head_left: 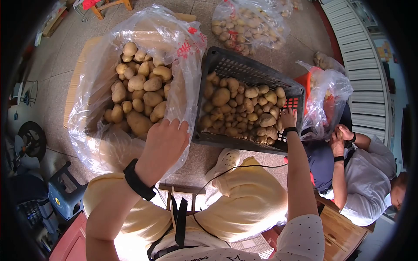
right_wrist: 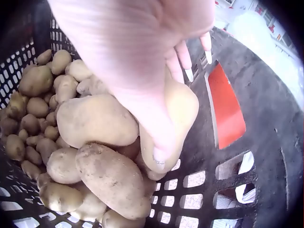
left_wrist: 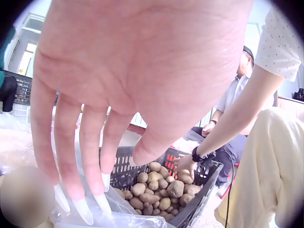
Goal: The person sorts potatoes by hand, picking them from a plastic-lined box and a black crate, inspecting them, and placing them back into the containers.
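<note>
My right hand (head_left: 288, 118) is inside the right end of the black plastic crate (head_left: 257, 67). In the right wrist view it grips a smooth, pale potato (right_wrist: 184, 107) against the crate's end wall, thumb across the near side and fingers behind. Many potatoes (right_wrist: 97, 121) of mixed sizes lie beside it in the crate. My left hand (head_left: 167, 145), palm down with its fingers stretched out, is over the near right edge of a clear plastic bag (head_left: 187, 82). That bag lines a cardboard box (head_left: 85, 65) holding larger potatoes (head_left: 139, 82).
Another clear bag of potatoes (head_left: 250, 28) lies behind the crate. On the right, a seated person (head_left: 365, 182) is close to a red container (head_left: 303, 82) with a plastic bag. A blue stool (head_left: 65, 191) stands at left. A thin black cable (head_left: 244, 166) crosses my knees.
</note>
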A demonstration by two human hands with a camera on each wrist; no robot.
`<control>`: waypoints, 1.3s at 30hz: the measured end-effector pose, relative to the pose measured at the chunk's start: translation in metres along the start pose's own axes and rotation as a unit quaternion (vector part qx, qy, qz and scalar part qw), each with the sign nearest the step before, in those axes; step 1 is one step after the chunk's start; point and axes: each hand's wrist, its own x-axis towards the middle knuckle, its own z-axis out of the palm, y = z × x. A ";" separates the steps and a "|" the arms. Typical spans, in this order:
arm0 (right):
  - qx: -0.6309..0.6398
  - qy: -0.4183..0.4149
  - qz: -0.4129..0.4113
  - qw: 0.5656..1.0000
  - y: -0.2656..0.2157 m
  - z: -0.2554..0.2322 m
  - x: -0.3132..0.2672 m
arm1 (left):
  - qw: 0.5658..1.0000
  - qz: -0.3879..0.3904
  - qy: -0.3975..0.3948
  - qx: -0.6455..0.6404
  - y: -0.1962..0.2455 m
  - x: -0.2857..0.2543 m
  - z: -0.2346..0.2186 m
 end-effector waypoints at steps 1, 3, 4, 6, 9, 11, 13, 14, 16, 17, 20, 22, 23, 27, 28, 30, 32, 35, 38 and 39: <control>-0.001 0.000 0.000 1.000 0.001 0.004 0.000 | 1.000 0.001 -0.002 0.002 0.000 0.000 0.000; 0.022 -0.007 -0.023 0.999 0.002 0.004 -0.001 | 1.000 0.003 -0.003 0.004 0.000 0.000 0.001; 0.022 -0.007 -0.023 0.999 0.002 0.000 -0.005 | 1.000 0.008 0.009 0.004 0.000 0.000 0.002; 0.015 -0.006 -0.049 0.999 0.004 -0.005 -0.013 | 1.000 0.013 0.020 0.004 0.000 -0.001 0.004; -0.009 -0.035 -0.073 0.997 0.007 -0.010 -0.018 | 1.000 0.017 0.021 0.009 0.000 -0.002 0.005; -0.019 -0.041 -0.073 0.996 0.008 -0.013 -0.020 | 1.000 0.011 0.003 0.015 -0.001 -0.002 0.008; -0.029 -0.047 -0.074 0.996 0.008 -0.008 -0.023 | 1.000 0.016 0.017 0.016 -0.001 -0.002 0.008; -0.035 -0.017 -0.065 0.997 0.009 -0.006 -0.026 | 0.999 0.022 0.030 0.017 -0.001 -0.003 0.008; -0.042 0.012 -0.055 0.998 0.009 -0.020 -0.034 | 0.999 0.023 0.031 0.016 -0.002 -0.003 0.010; -0.009 -0.019 -0.030 0.999 0.013 -0.029 -0.036 | 0.999 0.025 0.034 0.015 -0.003 -0.003 0.010; 0.121 -0.035 0.032 0.991 0.018 -0.080 -0.058 | 0.996 0.048 0.078 -0.006 -0.004 -0.004 0.009; 0.255 0.021 0.074 0.964 0.017 -0.128 -0.081 | 0.996 0.047 0.073 -0.008 -0.002 -0.005 0.002; 0.253 0.023 0.075 0.964 0.017 -0.142 -0.090 | 0.997 0.044 0.067 -0.012 0.000 -0.006 -0.001; 0.431 0.068 0.064 0.897 0.019 -0.167 -0.113 | 0.995 0.051 0.080 -0.010 0.004 -0.013 -0.007; 0.485 0.071 0.061 0.870 0.016 -0.193 -0.121 | 0.993 0.059 0.099 -0.013 0.005 -0.016 -0.009; 0.546 0.094 0.056 0.830 0.008 -0.225 -0.132 | 0.990 0.069 0.120 -0.016 0.007 -0.022 -0.013; 0.591 0.068 0.054 0.802 0.002 -0.246 -0.132 | 0.992 0.065 0.107 -0.031 0.008 -0.025 -0.018; 0.631 0.048 0.022 0.774 -0.008 -0.293 -0.132 | 0.993 0.048 0.105 -0.027 0.007 -0.025 -0.029; 0.693 -0.004 0.017 0.720 -0.026 -0.348 -0.135 | 0.987 0.040 0.138 -0.072 0.001 -0.025 -0.041; 0.694 -0.001 0.017 0.719 -0.032 -0.364 -0.140 | 0.987 0.041 0.139 -0.070 0.000 -0.024 -0.043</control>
